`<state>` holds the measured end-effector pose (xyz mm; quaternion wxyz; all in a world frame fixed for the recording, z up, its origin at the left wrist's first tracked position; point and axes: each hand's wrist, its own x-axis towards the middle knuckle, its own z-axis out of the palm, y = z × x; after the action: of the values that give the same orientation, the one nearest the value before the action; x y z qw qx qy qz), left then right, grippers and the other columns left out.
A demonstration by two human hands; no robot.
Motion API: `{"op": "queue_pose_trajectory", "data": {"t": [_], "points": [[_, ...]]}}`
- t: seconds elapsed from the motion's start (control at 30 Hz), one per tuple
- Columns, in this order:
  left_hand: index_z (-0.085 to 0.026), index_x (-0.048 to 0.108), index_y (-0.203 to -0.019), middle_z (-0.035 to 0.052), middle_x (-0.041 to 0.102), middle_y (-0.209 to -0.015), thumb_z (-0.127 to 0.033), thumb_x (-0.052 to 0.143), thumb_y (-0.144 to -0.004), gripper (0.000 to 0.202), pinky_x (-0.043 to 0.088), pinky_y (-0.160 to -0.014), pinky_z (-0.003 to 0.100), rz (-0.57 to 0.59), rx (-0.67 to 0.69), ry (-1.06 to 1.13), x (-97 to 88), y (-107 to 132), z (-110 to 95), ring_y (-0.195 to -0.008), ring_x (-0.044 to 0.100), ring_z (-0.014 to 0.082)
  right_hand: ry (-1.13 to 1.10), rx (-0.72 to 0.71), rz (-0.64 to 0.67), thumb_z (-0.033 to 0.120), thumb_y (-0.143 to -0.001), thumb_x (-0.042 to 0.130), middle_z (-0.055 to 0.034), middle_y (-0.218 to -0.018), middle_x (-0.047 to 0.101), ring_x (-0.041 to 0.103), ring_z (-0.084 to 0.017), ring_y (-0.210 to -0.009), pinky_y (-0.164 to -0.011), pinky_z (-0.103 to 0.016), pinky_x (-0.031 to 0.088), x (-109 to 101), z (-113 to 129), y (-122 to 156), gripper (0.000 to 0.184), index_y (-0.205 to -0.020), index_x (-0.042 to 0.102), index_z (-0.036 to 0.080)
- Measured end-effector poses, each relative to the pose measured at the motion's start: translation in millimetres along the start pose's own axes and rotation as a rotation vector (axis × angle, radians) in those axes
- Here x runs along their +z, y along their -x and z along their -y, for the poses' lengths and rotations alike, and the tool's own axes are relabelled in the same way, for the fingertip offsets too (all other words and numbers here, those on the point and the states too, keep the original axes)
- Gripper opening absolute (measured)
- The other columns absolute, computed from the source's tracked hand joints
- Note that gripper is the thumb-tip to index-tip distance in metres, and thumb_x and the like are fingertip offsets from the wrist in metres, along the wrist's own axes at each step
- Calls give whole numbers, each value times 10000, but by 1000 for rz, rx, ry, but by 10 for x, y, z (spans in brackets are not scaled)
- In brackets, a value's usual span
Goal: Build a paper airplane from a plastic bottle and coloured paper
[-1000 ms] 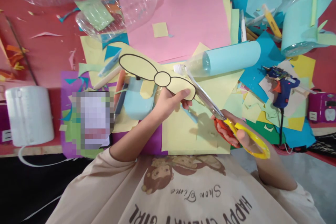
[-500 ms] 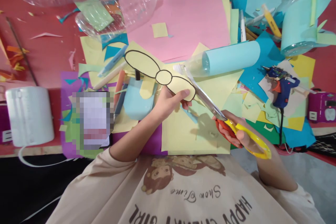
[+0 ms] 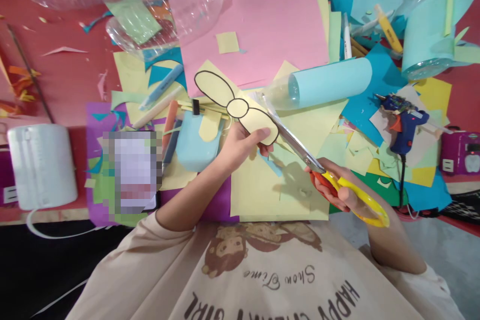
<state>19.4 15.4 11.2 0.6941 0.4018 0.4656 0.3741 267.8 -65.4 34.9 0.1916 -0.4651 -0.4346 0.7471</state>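
- Cutout [image 3: 238, 108]: held above the tabletop [image 3: 71, 82], its near lobe clamped in the grip of the left hand [image 3: 245, 143], thumb uppermost.
- Scissors [image 3: 309, 161]: handles enclosed by the grip of the right hand [image 3: 343, 195]; blades beside the lobe's edge, where a slight twist could send a cut inside the black outline.
- Left fingertips [image 3: 267, 149]: near the blades; a slip might nick them.
- Far lobe [image 3: 213, 86]: unsupported, so it could bend and skew the line.
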Motion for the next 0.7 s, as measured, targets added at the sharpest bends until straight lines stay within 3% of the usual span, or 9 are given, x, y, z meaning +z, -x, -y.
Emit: {"op": "queue_pose_trajectory", "data": {"t": [0.43,0.6,0.7], "points": [[-127,610,-706,22,657,-592,-338,672,-715,220,485,-421,210,-5,5,28,14,0,-48,-444,592,112,7,87,-23,847,-593,612,62,-625,413,262,-46,-449,-338,-195,191,13,113,17,878,-1169,527,190],[-129,602,-706,30,646,-577,-434,617,-759,310,480,-416,216,-58,-30,42,14,-20,-22,-435,591,117,88,88,-47,906,-571,541,28,-681,439,366,-78,-522,-392,-205,256,18,150,30,924,-1160,532,194],[-129,607,-700,31,647,-583,-420,637,-728,294,434,-375,195,-104,-56,-20,21,-27,-18,-422,582,110,159,82,-18,915,-644,445,19,-705,444,397,-95,-549,-426,-216,298,31,190,51,900,-1205,502,213]]}}
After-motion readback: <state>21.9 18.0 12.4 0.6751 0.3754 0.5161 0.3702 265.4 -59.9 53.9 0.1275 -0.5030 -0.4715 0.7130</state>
